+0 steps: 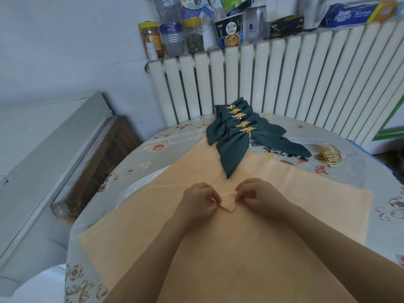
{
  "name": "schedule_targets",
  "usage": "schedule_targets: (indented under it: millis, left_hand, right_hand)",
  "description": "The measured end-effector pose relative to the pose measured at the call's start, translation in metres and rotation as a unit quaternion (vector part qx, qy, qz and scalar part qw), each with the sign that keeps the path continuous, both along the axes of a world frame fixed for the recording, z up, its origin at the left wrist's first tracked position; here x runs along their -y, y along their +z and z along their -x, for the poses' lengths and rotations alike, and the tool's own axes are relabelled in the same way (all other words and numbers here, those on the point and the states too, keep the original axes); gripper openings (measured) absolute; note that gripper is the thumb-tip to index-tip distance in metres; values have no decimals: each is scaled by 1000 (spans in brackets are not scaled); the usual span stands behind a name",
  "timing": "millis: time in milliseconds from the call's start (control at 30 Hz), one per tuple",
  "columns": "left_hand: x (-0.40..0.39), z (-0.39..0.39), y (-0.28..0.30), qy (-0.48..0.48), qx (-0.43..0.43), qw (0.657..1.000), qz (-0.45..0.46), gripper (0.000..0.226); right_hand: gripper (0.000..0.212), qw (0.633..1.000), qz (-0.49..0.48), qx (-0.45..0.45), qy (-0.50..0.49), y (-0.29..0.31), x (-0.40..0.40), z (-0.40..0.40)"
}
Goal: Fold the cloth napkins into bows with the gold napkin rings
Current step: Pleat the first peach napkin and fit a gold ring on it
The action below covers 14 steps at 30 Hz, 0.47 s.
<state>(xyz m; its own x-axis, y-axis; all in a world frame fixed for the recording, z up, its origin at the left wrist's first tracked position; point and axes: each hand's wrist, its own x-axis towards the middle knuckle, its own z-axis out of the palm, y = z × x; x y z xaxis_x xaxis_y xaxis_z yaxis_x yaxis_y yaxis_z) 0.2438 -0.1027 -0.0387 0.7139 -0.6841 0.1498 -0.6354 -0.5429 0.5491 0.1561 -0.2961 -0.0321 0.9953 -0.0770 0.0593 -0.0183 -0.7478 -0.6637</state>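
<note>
1. Left hand [200,199] and right hand [261,196], fingers curled, pinch the peach napkin [284,193] corner at centre.
2. 5 green bows [235,136] at 12 o'clock.
3. Gold rings [330,157] cluster at 2 o'clock.

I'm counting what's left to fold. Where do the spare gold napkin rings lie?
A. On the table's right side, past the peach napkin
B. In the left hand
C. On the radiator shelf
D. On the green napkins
A: the loose gold napkin rings sit on the flowered tablecloth, right of the peach napkin.
</note>
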Motion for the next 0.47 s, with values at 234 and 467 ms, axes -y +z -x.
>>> schedule_targets:
  millis: [234,467]
  left_hand:
    - [15,1,5,54,-29,995,-79,18]
    - [31,-5,21,58,-118,980,-150,35]
  right_hand:
    - [14,998,48,-9,-31,-7,-5,-9]
    - [44,983,141,-103,-60,0,-19,-25]
